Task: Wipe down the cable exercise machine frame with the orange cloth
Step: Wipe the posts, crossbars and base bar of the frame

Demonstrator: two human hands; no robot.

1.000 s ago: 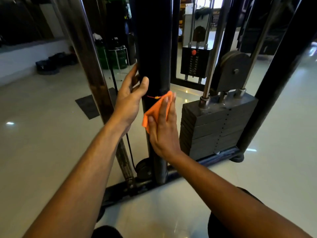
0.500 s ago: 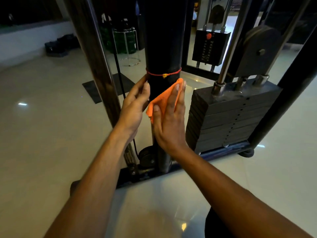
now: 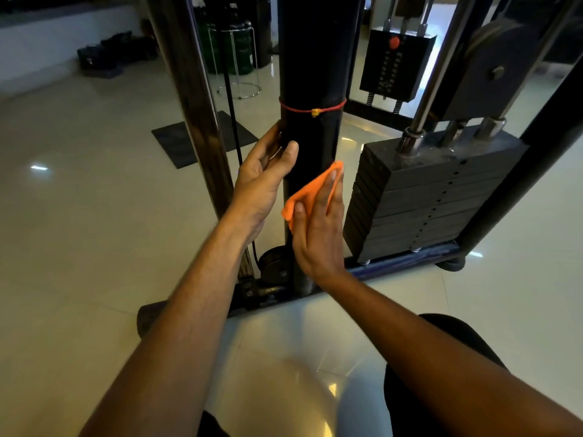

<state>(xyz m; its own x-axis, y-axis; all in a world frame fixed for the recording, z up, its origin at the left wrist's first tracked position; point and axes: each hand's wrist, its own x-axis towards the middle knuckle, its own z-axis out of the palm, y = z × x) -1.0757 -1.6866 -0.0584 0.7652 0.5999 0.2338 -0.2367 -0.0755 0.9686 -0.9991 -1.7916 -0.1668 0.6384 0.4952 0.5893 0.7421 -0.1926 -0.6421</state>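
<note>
A thick black upright post (image 3: 310, 58) of the cable machine frame stands in the middle, with a red string (image 3: 310, 110) tied round it. My right hand (image 3: 317, 228) presses the orange cloth (image 3: 310, 192) flat against the lower part of the post, fingers straight. My left hand (image 3: 263, 181) rests on the post's left side just above, fingers relaxed and reaching round the back.
A dark weight stack (image 3: 422, 197) with guide rods stands right of the post. A slanted metal bar (image 3: 192, 99) and a black cable (image 3: 232, 102) rise on the left. The base rail (image 3: 397, 263) lies on the glossy tile floor. A black mat (image 3: 186, 140) lies behind.
Both hands have slid down the post, away from the red string, with the cloth still pressed on it. The camera view has tilted lower.
</note>
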